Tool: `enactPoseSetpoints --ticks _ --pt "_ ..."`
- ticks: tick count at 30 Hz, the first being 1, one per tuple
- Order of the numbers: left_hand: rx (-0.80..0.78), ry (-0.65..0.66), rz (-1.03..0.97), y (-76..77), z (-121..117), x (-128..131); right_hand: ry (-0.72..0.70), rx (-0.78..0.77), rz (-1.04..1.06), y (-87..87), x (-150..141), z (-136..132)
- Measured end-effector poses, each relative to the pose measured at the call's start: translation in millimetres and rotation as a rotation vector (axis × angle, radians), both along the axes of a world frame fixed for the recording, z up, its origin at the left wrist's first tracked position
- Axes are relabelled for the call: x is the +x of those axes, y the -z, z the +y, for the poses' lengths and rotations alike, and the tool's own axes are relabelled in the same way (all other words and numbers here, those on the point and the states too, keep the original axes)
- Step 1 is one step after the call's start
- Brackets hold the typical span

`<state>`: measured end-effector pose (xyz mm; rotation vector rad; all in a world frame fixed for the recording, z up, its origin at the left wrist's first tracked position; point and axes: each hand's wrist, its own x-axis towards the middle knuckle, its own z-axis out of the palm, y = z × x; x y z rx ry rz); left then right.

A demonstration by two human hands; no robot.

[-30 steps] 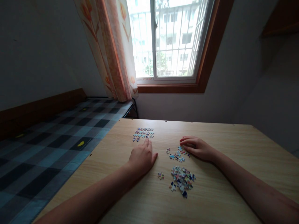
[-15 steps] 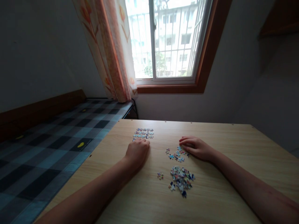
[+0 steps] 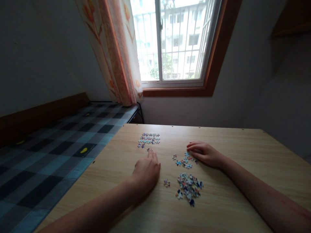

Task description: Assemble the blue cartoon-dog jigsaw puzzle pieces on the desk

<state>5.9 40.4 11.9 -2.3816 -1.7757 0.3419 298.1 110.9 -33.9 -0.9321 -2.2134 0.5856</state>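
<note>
My left hand [image 3: 147, 166] lies low over the table, its index and middle fingers stretched forward. Their tips touch or nearly touch a small puzzle piece [image 3: 149, 149], partly hidden by them. Just beyond, puzzle pieces [image 3: 149, 138] lie in short rows, with a couple of pieces [image 3: 141, 146] below at the left. My right hand [image 3: 203, 153] rests on the table, fingers loosely stretched and slightly apart. Under and beside it is a loose cluster of light blue and mixed pieces [image 3: 184, 162]; I cannot tell whether its fingertips press on one.
A heap of puzzle pieces [image 3: 189, 186] lies nearer me on the wooden table [image 3: 233, 204], with a small group of pieces [image 3: 166, 183] to its left. A checkered bed [image 3: 60, 145] adjoins the table's left side. Behind are a curtain [image 3: 119, 55] and a barred window [image 3: 181, 48].
My left hand has drawn back toward me and slightly right, its curled fingers now stretched out. Pieces it covered below the rows now show. My right hand has stayed in place.
</note>
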Motion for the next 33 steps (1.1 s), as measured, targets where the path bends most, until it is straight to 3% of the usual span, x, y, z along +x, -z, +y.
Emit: enactPoseSetpoints --ticks 10,33 --pt "0.008 -0.097 -0.051 -3.2 18 -7 0.003 -0.008 -0.005 1.0 0 0" --pt "0.095 -0.088 -0.093 6.7 32 -14 0.011 0.011 -0.026 1.3 0 1"
